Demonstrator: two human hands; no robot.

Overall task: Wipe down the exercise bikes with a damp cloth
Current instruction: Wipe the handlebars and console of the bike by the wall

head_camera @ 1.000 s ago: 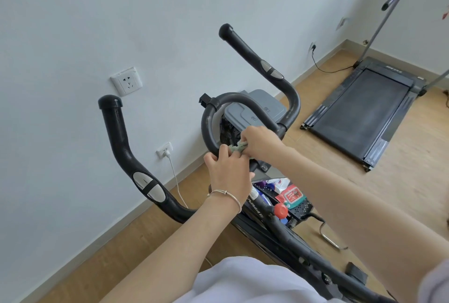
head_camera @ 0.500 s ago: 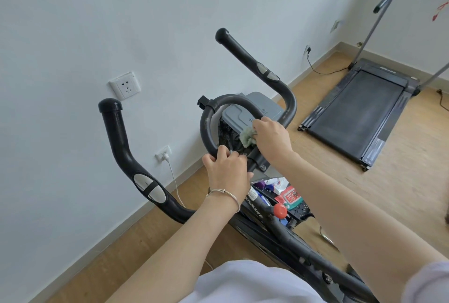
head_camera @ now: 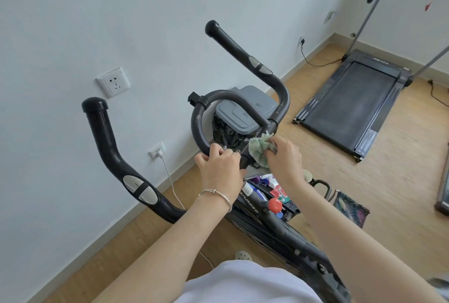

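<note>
Right hand (head_camera: 283, 157) clutching green cloth (head_camera: 258, 148) at handlebar loop (head_camera: 198, 124), left hand (head_camera: 220, 169) gripping loop; could snag loose cloth in the joint (head_camera: 271, 125).

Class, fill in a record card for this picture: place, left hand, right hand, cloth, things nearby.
place: room with a wooden floor, exercise bike beside a white wall
left hand: grips the lower part of the loop bar
right hand: holds the cloth
cloth: green, bunched, pressed at the handlebar's centre joint
nearby: treadmill, wall socket, grey lidded box
</note>
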